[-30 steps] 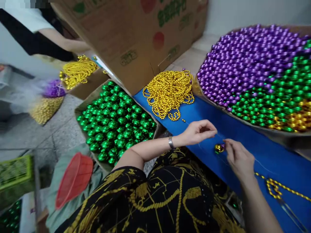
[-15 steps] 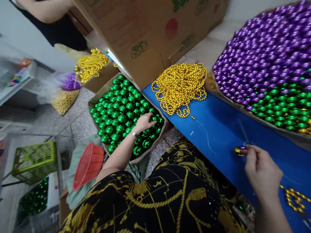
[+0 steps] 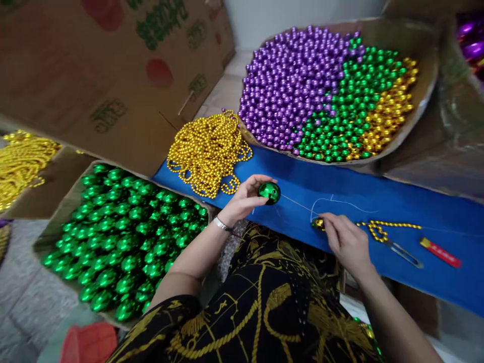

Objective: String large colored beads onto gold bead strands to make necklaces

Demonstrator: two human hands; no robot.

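My left hand (image 3: 245, 199) grips a large shiny green ball bead (image 3: 269, 193) between thumb and fingers, above the blue tabletop (image 3: 295, 174). From the bead's right side a thin needle (image 3: 297, 203) runs toward my right hand (image 3: 346, 239). That hand is closed in a pinch on the needle's other end, with a small gold bead (image 3: 318, 223) at the fingertips. A pale thread (image 3: 350, 201) curls away over the table behind the fingers. How far the needle goes into the green bead I cannot tell.
A box of green ball beads (image 3: 128, 242) stands at left. Gold bead strands (image 3: 207, 151) lie on the table. Behind is a basin of purple, green and gold beads (image 3: 321, 96). Thread snips (image 3: 404, 253), a short gold strand (image 3: 378, 229) and a red-yellow cutter (image 3: 440, 252) lie right.
My left hand has come out of the box of green beads with one bead and moved over the table to my right hand. The view has swung right.
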